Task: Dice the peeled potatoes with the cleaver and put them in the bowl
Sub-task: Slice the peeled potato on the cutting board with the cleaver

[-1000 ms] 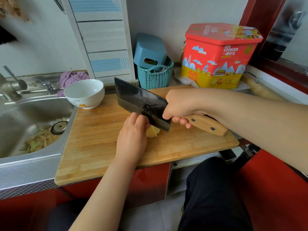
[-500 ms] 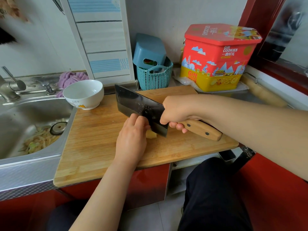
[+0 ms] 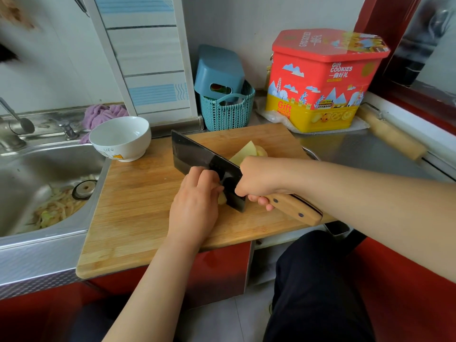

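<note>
Two bare hands work over a wooden cutting board [image 3: 138, 218] that lies on the tabletop, with its left edge overhanging the steel sink [image 3: 29, 174]. Nearest, the left hand [image 3: 195, 206] sits knuckles-up on the board, its fingers curled down onto a small pale potato piece [image 3: 222, 198], which shows only as a sliver between the fingertips and the blade. Just right of it, the right hand [image 3: 259, 178] has its grip wrapped tight around the wooden handle of the cleaver [image 3: 207, 166]; the dark blade stands on edge, its heel down against the potato piece and its flat side touching the left hand's knuckles, the tip pointing away to the far left. Behind the blade, more cut potato pieces [image 3: 249, 151] lie in a small heap on the board's far right part, partly hidden by the right hand. At the board's far left corner stands a white bowl [image 3: 121, 137]; nothing can be seen inside it. Peelings lie in the sink basin. Farther back, against the wall, stand a teal basket [image 3: 227, 112] and a red and yellow cookie tin [image 3: 320, 80], with a purple cloth [image 3: 103, 114] behind the bowl.
</note>
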{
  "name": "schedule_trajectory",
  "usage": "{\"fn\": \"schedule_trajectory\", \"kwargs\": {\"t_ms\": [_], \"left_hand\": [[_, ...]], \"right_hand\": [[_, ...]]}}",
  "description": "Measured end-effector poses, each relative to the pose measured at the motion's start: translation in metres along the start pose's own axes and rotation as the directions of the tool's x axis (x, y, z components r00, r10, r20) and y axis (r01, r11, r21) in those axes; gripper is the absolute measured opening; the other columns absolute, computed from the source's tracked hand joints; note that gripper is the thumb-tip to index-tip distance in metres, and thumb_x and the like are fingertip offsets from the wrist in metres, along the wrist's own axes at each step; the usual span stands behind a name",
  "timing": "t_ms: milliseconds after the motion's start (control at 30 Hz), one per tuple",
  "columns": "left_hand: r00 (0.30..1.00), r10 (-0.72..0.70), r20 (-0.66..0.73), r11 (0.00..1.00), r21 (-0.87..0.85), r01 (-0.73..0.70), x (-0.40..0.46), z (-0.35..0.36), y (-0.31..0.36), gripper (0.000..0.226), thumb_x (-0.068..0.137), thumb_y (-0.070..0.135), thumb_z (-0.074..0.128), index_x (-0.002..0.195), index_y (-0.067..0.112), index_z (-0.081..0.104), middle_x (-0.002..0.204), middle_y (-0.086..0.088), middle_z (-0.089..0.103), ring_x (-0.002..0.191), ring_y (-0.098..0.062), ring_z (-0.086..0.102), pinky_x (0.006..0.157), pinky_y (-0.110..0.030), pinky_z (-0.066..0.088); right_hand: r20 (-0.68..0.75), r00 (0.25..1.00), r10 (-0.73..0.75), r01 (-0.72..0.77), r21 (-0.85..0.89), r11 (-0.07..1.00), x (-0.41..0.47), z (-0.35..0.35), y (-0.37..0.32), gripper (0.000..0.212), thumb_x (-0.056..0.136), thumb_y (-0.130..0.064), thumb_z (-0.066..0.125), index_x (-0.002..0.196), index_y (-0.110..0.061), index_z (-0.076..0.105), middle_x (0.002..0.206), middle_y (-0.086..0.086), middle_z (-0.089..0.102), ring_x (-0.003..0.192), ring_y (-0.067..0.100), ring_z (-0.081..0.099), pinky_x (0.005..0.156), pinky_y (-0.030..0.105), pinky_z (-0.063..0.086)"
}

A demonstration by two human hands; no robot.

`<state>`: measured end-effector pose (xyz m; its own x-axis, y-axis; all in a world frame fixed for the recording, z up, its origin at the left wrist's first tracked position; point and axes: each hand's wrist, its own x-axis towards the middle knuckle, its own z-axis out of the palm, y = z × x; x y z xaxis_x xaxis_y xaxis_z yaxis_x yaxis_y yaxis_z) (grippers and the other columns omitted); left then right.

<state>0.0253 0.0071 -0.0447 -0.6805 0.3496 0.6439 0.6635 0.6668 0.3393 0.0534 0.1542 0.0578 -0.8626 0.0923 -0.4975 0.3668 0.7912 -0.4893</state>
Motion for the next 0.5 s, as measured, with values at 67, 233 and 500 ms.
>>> {"fn": "schedule_trajectory", "kwargs": {"t_ms": [67, 233, 500], "left_hand": [[1.000, 0.010, 0.008, 1.000, -0.008, -0.010, -0.001, 0.000, -0.001, 0.020, 0.085, 0.019, 0.067, 0.100, 0.007, 0.059, 0.100, -0.006, 0.054, 0.084, -0.025, 0.056, 0.054, -0.027, 0.037], [0.999, 0.006, 0.053, 1.000, -0.004, -0.006, -0.001, 0.000, -0.003, 0.026, 0.082, 0.025, 0.070, 0.101, 0.011, 0.059, 0.105, -0.002, 0.054, 0.092, -0.022, 0.054, 0.062, -0.032, 0.047], [0.993, -0.024, 0.115, 0.991, -0.127, 0.038, 0.001, -0.001, -0.009, 0.033, 0.078, 0.021, 0.075, 0.106, 0.017, 0.057, 0.109, 0.007, 0.050, 0.093, -0.017, 0.054, 0.071, -0.039, 0.053]], "right_hand": [[-0.002, 1.000, -0.013, 0.013, -0.001, 1.000, -0.001, 0.001, 0.001, 0.009, 0.094, -0.006, 0.050, 0.085, -0.005, 0.048, 0.061, 0.008, 0.049, 0.043, 0.015, 0.042, 0.044, 0.029, 0.046], [0.013, 1.000, -0.025, 0.025, 0.040, 0.999, -0.002, -0.006, 0.005, 0.013, 0.096, -0.011, 0.053, 0.085, -0.006, 0.049, 0.061, 0.006, 0.050, 0.041, 0.013, 0.042, 0.042, 0.025, 0.046], [0.019, 1.000, -0.020, 0.018, 0.097, 0.995, -0.003, -0.013, 0.012, 0.014, 0.097, -0.015, 0.055, 0.087, -0.007, 0.051, 0.054, 0.003, 0.050, 0.039, 0.012, 0.042, 0.045, 0.025, 0.046]]}}
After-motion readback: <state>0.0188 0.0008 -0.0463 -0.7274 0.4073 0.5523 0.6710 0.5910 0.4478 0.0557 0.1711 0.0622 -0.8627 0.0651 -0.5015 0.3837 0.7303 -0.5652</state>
